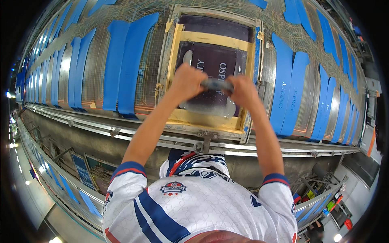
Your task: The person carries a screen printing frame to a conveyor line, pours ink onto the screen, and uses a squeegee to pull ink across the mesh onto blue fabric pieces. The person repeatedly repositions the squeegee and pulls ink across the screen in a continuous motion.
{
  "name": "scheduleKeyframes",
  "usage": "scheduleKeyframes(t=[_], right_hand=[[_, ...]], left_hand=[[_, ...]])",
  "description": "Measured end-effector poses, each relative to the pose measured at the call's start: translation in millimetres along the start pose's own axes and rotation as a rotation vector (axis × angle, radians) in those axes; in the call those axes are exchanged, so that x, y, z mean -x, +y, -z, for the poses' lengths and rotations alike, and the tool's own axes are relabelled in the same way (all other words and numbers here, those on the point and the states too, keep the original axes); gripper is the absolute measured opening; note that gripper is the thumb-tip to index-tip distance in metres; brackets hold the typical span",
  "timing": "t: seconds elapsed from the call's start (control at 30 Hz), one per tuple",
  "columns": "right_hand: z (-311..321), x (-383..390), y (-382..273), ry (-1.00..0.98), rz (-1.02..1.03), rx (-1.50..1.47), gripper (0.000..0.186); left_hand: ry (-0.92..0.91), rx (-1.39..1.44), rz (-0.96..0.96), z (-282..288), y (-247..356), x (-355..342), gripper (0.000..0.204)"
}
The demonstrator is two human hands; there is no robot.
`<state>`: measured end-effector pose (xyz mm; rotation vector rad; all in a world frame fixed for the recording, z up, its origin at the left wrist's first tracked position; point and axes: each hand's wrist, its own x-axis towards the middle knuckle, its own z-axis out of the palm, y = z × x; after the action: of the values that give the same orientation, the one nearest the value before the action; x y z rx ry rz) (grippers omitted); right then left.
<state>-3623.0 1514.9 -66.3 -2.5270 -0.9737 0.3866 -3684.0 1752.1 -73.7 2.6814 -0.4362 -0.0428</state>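
My left hand (187, 80) and my right hand (240, 90) grip a grey squeegee (215, 84) from either end, over a screen-printing frame (258, 52). The frame's mesh has yellowish tape (214, 37) along its borders and a dark purple middle (205, 52) with pale lettering. Pale translucent ink (214, 109) lies in a pool near the mesh's lower part, with more along its sides. The squeegee's blade is blurred and partly hidden by my hands.
A long print table (99, 52) carries rows of blue fabric pieces (125, 65) left and right of the frame, some lettered. A metal rail (113, 133) runs along its near edge. Behind me are another table (87, 206) and, at lower right, a partly visible person (315, 231).
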Motion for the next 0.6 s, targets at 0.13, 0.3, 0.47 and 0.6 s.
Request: scheduleKeyframes(t=[0.13,0.3,0.47,0.6], right_hand=[[-10.5,66.1,-39.1,-0.004,-0.006,-0.078,0.037],[7.3,48.4,32.2,0.717,-0.288,0.014,0.037],[-25.7,48.8,122.6,0.62,-0.722,-0.291,0.034],[-9.5,39.4,96.4,0.65,-0.702,-0.305,0.029]], left_hand=[[0.106,-0.034,-0.025,-10.3,39.0,75.6,0.031],[0.167,-0.036,-0.013,-9.7,43.1,84.1,0.042],[0.057,-0.103,-0.02,-3.0,49.2,80.3,0.043],[0.105,-0.019,-0.021,-3.8,33.8,95.3,0.039]])
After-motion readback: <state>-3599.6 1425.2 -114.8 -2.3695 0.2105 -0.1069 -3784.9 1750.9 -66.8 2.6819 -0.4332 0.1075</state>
